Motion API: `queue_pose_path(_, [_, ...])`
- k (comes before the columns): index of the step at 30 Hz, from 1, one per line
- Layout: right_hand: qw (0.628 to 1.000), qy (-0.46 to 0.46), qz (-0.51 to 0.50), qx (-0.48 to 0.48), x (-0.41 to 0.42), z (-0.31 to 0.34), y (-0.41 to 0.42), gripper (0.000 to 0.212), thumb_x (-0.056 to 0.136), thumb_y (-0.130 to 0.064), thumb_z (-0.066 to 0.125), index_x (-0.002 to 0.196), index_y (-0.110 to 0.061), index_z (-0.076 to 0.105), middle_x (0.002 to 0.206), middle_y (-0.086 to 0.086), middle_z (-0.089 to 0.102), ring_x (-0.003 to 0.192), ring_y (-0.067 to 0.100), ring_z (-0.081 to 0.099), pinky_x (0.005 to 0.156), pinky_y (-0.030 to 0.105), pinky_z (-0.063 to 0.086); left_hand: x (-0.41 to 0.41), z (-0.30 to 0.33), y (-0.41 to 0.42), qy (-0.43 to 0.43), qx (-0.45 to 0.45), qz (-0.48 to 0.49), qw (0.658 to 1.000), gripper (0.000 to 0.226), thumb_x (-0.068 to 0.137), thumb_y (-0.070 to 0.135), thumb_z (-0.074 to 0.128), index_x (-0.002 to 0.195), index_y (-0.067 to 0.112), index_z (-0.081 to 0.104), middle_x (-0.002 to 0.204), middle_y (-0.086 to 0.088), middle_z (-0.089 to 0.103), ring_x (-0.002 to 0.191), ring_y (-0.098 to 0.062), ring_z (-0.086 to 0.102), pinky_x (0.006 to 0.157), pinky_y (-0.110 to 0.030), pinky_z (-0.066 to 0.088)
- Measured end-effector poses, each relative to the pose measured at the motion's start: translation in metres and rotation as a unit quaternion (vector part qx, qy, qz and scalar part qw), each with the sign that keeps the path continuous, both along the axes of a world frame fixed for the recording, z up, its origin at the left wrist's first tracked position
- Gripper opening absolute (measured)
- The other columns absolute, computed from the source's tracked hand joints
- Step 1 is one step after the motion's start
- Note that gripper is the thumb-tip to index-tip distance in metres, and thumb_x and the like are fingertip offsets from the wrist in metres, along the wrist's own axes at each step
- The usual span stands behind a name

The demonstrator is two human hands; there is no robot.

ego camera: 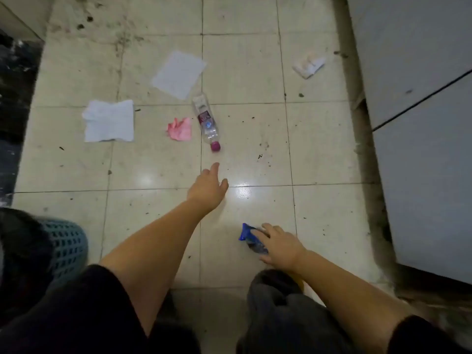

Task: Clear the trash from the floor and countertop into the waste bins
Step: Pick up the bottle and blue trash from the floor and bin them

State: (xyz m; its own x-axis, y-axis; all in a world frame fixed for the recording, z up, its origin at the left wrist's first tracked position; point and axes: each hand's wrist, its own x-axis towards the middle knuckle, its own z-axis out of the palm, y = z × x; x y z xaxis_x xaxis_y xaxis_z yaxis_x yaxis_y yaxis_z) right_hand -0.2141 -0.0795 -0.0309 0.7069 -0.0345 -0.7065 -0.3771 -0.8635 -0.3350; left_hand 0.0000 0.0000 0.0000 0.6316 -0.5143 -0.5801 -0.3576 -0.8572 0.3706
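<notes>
Clear plastic bottle, magenta cap, dark red label: lying on side on tiled floor, cap toward camera. Crumpled pink paper just left of bottle. Creased white paper farther left, flat. White sheet flat beyond bottle base. Crumpled pale wrapper far right, well apart. Blue packet near camera, under right hand. Teal mesh bin at left edge.

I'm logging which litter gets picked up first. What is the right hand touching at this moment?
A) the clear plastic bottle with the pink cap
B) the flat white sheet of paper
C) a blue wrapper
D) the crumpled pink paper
C: the right hand rests on the blue wrapper near the person's knee, while the bottle lies untouched ahead of the open left hand.
</notes>
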Motion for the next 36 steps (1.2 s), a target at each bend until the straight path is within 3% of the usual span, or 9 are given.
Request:
queue_pose_path(4, [0.989,-0.026,0.139,-0.036,0.006,-0.088,-0.013,0.078,0.089,-0.037,0.059,0.15,-0.032,0.01,0.161,0.006,0.003,0.145,0.031,0.013,0.115,0.047,0.027,0.026,-0.085,-0.027,-0.013,-0.042,0.048,0.998,0.062,0.094,0.036,0.042,0.148,0.022,0.015,0.139,-0.018,0.042,0.121,-0.036,0.05,0.099,-0.049,0.046])
queue_pose_path(9, [0.964,-0.146,0.213,-0.061,0.021,-0.136,-0.037,0.077,0.076,-0.018,0.075,0.143,-0.025,0.037,0.145,0.011,0.044,0.127,0.031,0.048,0.1,0.043,0.046,0.052,-0.14,-0.06,-0.055,-0.086,0.171,0.98,0.076,0.092,0.038,0.049,0.15,0.025,0.003,0.152,-0.017,0.022,0.131,-0.037,0.04,0.101,-0.05,0.044])
queue_pose_path(13, [0.97,-0.17,0.166,-0.058,0.038,-0.139,-0.046,0.059,0.071,-0.014,0.077,0.125,-0.021,0.054,0.114,0.011,0.062,0.098,0.029,0.062,0.07,0.036,0.056,0.073,-0.14,-0.086,-0.036,-0.118,0.272,0.954,0.087,0.088,0.04,0.056,0.151,0.024,-0.002,0.149,-0.02,0.022,0.131,-0.04,0.038,0.102,-0.05,0.042])
queue_pose_path(15, [0.976,-0.154,0.141,-0.056,0.044,-0.141,-0.045,0.046,0.075,-0.01,0.07,0.119,-0.015,0.055,0.11,0.012,0.06,0.094,0.03,0.061,0.063,0.036,0.052,0.083,-0.14,-0.095,-0.004,-0.121,0.304,0.945,0.088,0.088,0.039,0.057,0.151,0.022,-0.004,0.144,-0.023,0.028,0.129,-0.04,0.04,0.104,-0.05,0.041])
queue_pose_path(18, [0.977,-0.165,0.106,-0.076,0.051,-0.139,-0.048,0.045,0.052,-0.011,0.082,0.092,-0.017,0.061,0.09,0.004,0.065,0.07,0.017,0.063,0.042,0.022,0.037,0.097,-0.139,-0.106,0.057,-0.151,0.38,0.911,0.086,0.091,0.025,0.057,0.151,0.019,-0.005,0.14,-0.018,0.04,0.123,-0.034,0.048,0.105,-0.045,0.041])
queue_pose_path(22, [0.981,-0.183,-0.002,-0.064,0.066,-0.133,-0.071,0.038,0.054,0.001,0.076,0.086,-0.015,0.062,0.085,0.004,0.063,0.067,0.021,0.064,0.039,0.018,0.031,0.098,-0.135,-0.103,0.119,-0.218,0.433,0.866,0.07,0.095,0.008,0.043,0.149,0.016,0.0,0.123,-0.014,0.05,0.092,-0.024,0.053,0.081,-0.031,0.046])
queue_pose_path(25, [0.978,-0.181,0.011,-0.103,0.087,-0.105,-0.09,0.044,0.048,0.0,0.082,0.084,-0.015,0.063,0.079,0.003,0.062,0.058,0.018,0.059,0.042,0.008,0.007,0.095,-0.122,-0.077,0.107,-0.216,0.39,0.889,0.058,0.094,0.008,0.04,0.142,0.012,0.008,0.09,-0.01,0.052,0.064,-0.015,0.047,0.051,-0.028,0.042])
queue_pose_path(29, [0.978,-0.163,0.053,-0.119,0.132,-0.056,-0.105,0.029,0.084,-0.004,0.053,0.112,-0.012,0.054,0.111,0.009,0.053,0.082,0.021,0.043,0.058,0.029,0.031,0.103,-0.077,-0.018,0.077,-0.217,0.358,0.905,0.065,0.092,0.006,0.041,0.145,0.016,0.005,0.081,-0.006,0.052,0.064,-0.02,0.052,0.059,-0.036,0.049])
queue_pose_path(36, [0.938,-0.302,0.152,-0.075,0.284,0.056,-0.023,0.021,0.091,-0.008,0.047,0.11,-0.014,0.055,0.113,0.005,0.054,0.088,0.029,0.054,0.06,0.029,0.032,0.134,0.067,0.146,-0.084,-0.236,0.433,0.866,0.048,0.089,0.008,0.043,0.13,0.02,0.021,0.076,-0.007,0.05,0.06,-0.019,0.048,0.054,-0.028,0.039])
